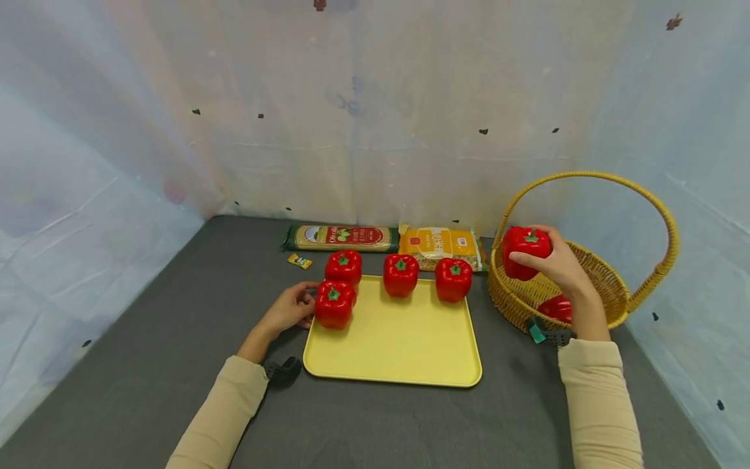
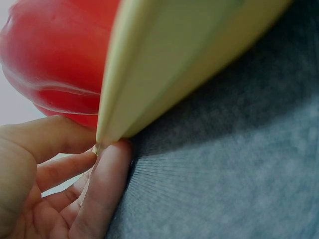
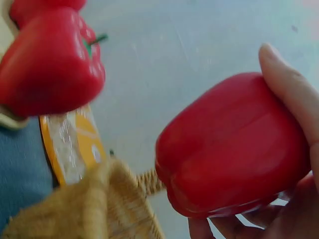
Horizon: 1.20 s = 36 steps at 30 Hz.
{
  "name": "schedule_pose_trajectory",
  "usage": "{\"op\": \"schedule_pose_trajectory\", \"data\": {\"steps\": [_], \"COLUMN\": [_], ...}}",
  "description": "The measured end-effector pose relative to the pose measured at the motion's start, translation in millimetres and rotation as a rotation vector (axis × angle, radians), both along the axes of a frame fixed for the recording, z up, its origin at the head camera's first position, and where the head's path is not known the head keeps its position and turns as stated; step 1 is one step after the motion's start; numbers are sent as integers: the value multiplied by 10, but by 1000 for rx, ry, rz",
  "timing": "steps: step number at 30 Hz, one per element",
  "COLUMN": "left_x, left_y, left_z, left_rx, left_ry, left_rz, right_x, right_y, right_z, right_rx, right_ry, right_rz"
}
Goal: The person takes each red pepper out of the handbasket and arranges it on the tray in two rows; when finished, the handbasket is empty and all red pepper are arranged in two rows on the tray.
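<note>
My right hand (image 1: 556,262) grips a red bell pepper (image 1: 526,253) over the left side of a wicker basket (image 1: 506,303). Seen from the right wrist, thumb and fingers wrap around this pepper (image 3: 232,149). Another red pepper (image 1: 556,308) lies inside the basket, partly hidden by my forearm. At the yellow tray's (image 1: 404,339) left edge, my left hand (image 1: 290,306) pinches the rim (image 2: 112,99) between thumb and fingers. Beside that hand, a front pepper (image 1: 335,304) and one behind it (image 1: 344,267) sit on the tray. Two others, a middle pepper (image 1: 401,275) and a right pepper (image 1: 453,280), stand along its back edge.
Behind the tray lie a pack of noodles (image 1: 346,238) and an orange-and-clear bag of grain (image 1: 442,244). A small yellow packet (image 1: 300,261) is left of the peppers. The basket's tall handle (image 1: 597,174) arches up at the right, near the hanging sheet (image 1: 410,130).
</note>
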<state>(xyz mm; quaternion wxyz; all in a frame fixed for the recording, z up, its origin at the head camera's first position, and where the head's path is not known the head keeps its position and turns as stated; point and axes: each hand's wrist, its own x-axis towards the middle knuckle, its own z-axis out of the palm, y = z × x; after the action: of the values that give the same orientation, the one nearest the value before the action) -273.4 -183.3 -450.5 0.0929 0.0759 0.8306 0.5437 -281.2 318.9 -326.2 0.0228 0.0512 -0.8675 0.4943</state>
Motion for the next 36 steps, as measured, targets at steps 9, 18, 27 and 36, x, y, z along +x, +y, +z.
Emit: {"op": "schedule_pose_trajectory", "data": {"steps": [9,18,27,36], "left_x": [0,36,21,-5], "left_y": [-31,-11,-18,2], "left_z": [-35,-15,-19,-20], "left_rx": [-2,-11,-12,4], "left_ry": [0,7,9,19], "left_rz": [6,13,15,9], "right_x": [182,356,444,466], "right_y": [-503,-942,-1279,-1488], "right_z": [94,33,-59,-228], "right_rx": [-32,-78,-87,-59], "right_ry": [90,123,143,145], "right_rz": [19,60,132,228]}}
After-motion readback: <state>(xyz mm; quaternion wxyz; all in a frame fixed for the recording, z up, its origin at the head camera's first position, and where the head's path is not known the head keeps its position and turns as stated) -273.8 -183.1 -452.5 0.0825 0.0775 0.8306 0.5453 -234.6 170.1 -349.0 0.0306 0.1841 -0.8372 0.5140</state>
